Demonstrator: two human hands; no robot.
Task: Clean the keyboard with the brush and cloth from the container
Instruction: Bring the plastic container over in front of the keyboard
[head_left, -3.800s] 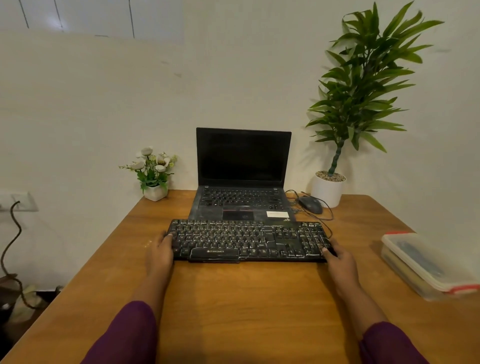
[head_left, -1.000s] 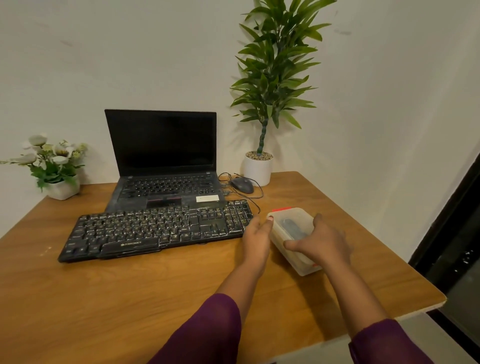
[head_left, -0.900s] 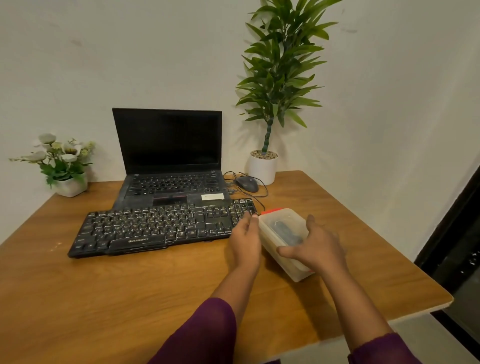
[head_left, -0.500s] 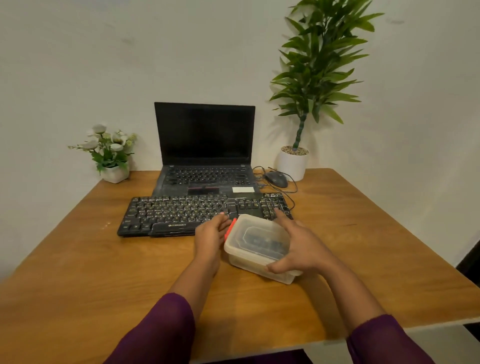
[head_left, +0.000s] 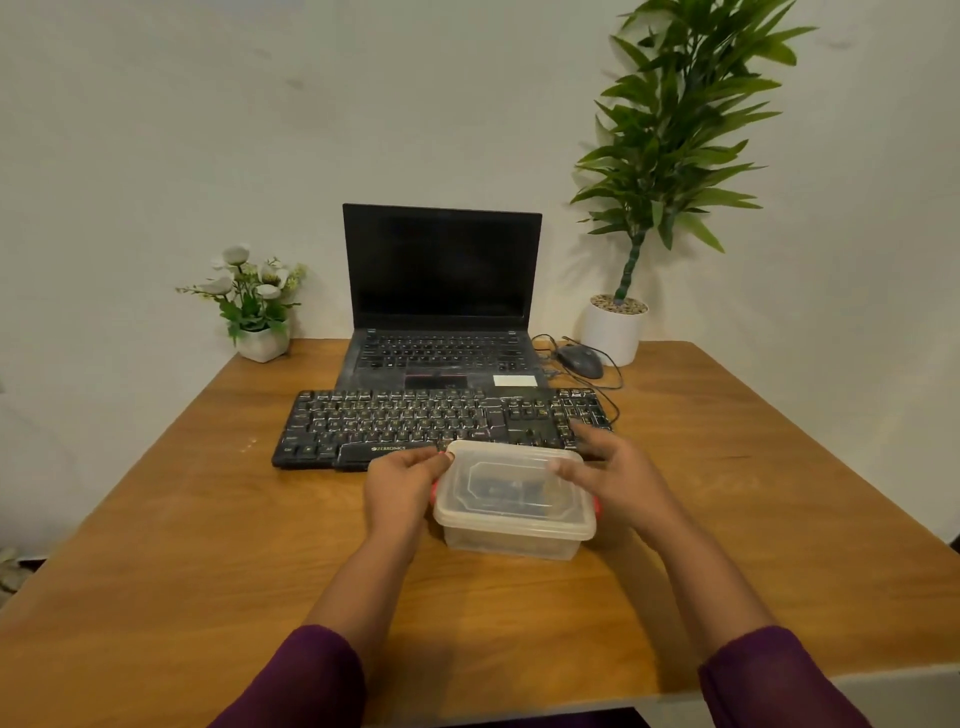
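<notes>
Head view: left grip (head_left: 402, 480) and right grip (head_left: 618, 475) both clasp the lidded container (head_left: 511, 527) before the keyboard (head_left: 405, 421), likely to unlid it.

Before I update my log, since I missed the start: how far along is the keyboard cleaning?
Done: the container sits just in front of the keyboard. In hand: the left hand and right hand grip its ends, with the lid closed. Left: open it, take out brush and cloth, then clean the keys. No cleaning tool is out yet.
</notes>
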